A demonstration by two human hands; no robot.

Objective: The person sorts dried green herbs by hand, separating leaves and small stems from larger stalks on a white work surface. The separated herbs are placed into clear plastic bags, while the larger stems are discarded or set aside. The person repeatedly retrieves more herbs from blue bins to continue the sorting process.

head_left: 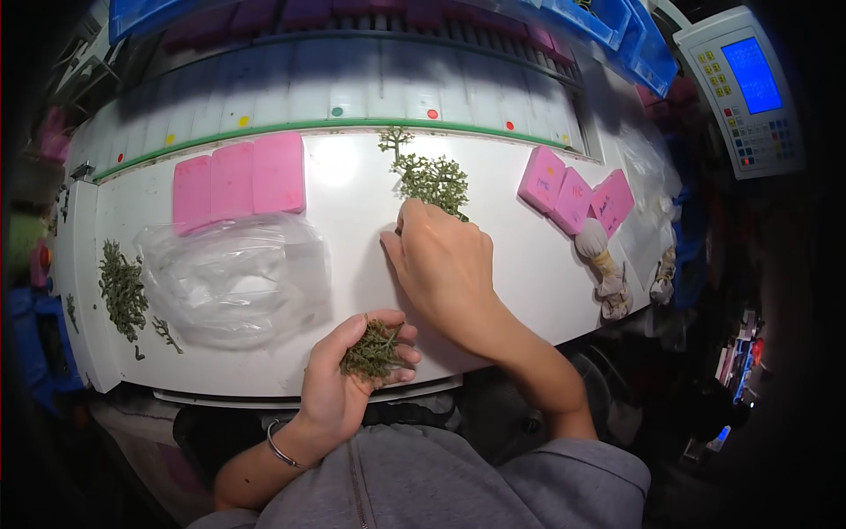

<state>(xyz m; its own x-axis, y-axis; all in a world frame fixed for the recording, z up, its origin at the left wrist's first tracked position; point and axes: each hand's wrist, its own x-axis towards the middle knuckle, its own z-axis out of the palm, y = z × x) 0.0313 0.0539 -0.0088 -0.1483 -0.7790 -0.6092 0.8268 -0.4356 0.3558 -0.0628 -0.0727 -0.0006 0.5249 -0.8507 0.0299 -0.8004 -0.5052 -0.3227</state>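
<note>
My left hand [339, 375], cupped palm up near the table's front edge, has its fingers curled round a bunch of small green branched pieces [372, 351], like wax or plastic sprigs. Farther off, my right hand [445, 256] is palm down with curled fingers at the near side of a loose pile of similar green sprigs [434, 182]. Its fingertips are mostly hidden beneath the hand, so what they hold cannot be made out. One sprig [395, 141] sticks out at the far end of that pile.
Left of my hands lie a clear plastic bag [238, 286], pink blocks [233, 181] and another heap of green pieces [123, 289]. At right are more pink blocks [573, 196], a cloth-wrapped bundle [606, 269] and a control panel [745, 88]. A green-edged row of white panels [308, 88] spans the back.
</note>
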